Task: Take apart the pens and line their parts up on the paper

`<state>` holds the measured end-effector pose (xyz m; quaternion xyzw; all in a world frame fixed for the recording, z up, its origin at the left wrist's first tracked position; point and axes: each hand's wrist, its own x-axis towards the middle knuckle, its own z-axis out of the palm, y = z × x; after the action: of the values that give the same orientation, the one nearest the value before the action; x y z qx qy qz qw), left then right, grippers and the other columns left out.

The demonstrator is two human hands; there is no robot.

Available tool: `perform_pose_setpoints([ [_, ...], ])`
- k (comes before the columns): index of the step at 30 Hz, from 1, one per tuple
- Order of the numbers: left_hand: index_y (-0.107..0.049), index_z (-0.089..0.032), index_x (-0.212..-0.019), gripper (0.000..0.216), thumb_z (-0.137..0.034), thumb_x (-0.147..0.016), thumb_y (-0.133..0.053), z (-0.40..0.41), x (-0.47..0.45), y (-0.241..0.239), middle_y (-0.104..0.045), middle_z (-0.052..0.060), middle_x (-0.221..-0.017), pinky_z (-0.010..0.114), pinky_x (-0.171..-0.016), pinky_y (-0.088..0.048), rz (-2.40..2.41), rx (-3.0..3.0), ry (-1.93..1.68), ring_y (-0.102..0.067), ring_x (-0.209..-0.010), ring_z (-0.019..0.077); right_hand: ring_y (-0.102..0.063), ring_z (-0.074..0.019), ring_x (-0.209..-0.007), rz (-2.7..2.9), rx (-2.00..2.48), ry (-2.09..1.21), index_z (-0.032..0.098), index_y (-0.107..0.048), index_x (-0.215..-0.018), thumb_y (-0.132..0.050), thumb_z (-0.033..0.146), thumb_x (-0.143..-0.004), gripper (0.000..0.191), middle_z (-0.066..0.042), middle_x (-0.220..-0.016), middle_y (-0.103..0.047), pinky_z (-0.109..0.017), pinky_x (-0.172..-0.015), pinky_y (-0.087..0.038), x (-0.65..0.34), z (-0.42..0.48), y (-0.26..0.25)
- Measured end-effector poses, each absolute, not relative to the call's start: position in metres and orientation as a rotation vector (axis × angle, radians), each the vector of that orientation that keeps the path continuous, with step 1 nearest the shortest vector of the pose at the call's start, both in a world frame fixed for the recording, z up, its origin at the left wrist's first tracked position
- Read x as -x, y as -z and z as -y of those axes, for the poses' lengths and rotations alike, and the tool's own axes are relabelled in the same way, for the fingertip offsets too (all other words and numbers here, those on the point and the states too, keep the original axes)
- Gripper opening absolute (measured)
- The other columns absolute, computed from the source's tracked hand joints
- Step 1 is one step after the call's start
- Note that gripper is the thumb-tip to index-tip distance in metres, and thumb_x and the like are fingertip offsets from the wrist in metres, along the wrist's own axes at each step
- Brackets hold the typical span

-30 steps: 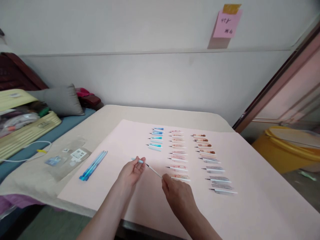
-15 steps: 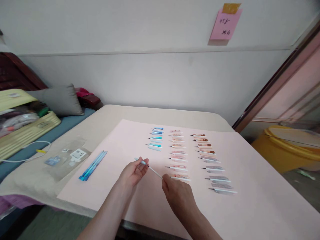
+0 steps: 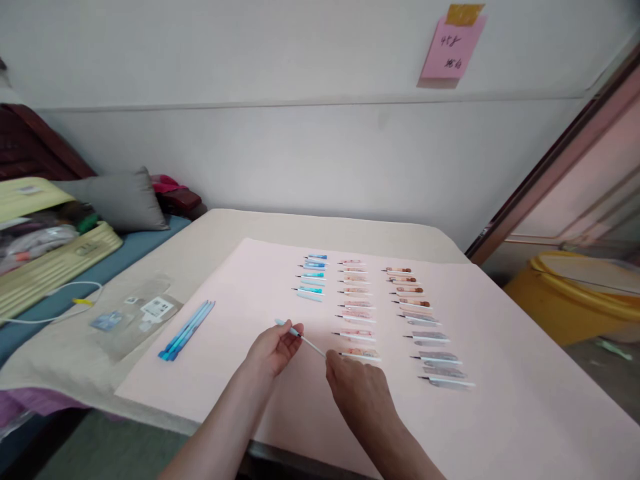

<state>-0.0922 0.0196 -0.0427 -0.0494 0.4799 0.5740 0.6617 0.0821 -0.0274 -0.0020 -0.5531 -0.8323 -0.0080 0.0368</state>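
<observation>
White, smooth wall (image 3: 300, 147) fills the upper half of the frame, above a bench (image 3: 320, 220) with a beige covering and a pink sheet (image 3: 245, 293). At the lower centre, over the sheet, a pale blue pen barrel (image 3: 287, 327) slants from upper left to lower right, one end jutting past the fingers of the left hand (image 3: 273, 350). These pinch it between thumb and fingertips, the others loosely curled. Almost in line with it runs a thin, straight white refill (image 3: 314, 346), its black tip aimed up-left at the barrel's near end; whether the tip has entered is too small to tell. Fingers of the right hand (image 3: 359, 383) are closed in a fist on the refill's other end.

Slim pens lie beside black-tipped white refills in columns: glossy blue pens (image 3: 314, 275) at centre, pink-patterned pens (image 3: 357, 305) to their right, then brown-ended pens (image 3: 410, 290) above greyish pens (image 3: 435, 337). At lower left, a bundle of blue barrels (image 3: 187, 331) lies diagonally beside a clear, crinkled plastic bag (image 3: 143, 327).

Compared with one second ago, the left hand and barrel sit farther right and slightly lower, and the barrel tilts more steeply; the right hand has barely shifted.
</observation>
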Motion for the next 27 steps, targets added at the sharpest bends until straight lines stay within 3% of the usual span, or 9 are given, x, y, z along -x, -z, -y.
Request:
perform_pose_setpoints([
  [17,-0.051,-0.01,-0.086,0.017,-0.002,-0.073,-0.059,-0.024,0.103,0.036,-0.064,0.014,-0.082,0.026,-0.057,-0.056,-1.071,0.185,-1.335,-0.066,-0.073,0.0212,-0.061,-0.0165,-0.054,2.484,1.693,-0.112,0.021,-0.052,-0.076,-0.042,0.022,-0.088,0.016,0.0,-0.061,-0.065,-0.028,-0.046,-0.009,-0.086,0.026,-0.002],
  [27,-0.053,-0.009,-0.082,0.011,-0.003,-0.074,-0.056,-0.019,0.099,0.024,-0.064,0.017,-0.088,0.027,-0.062,-0.055,-1.018,0.099,-1.264,-0.065,-0.069,0.0168,-0.059,-0.0154,-0.053,2.352,1.702,-0.248,0.023,-0.053,-0.079,-0.039,0.024,-0.089,0.017,0.001,-0.06,-0.065,-0.027,-0.047,-0.011,-0.086,0.025,-0.003],
])
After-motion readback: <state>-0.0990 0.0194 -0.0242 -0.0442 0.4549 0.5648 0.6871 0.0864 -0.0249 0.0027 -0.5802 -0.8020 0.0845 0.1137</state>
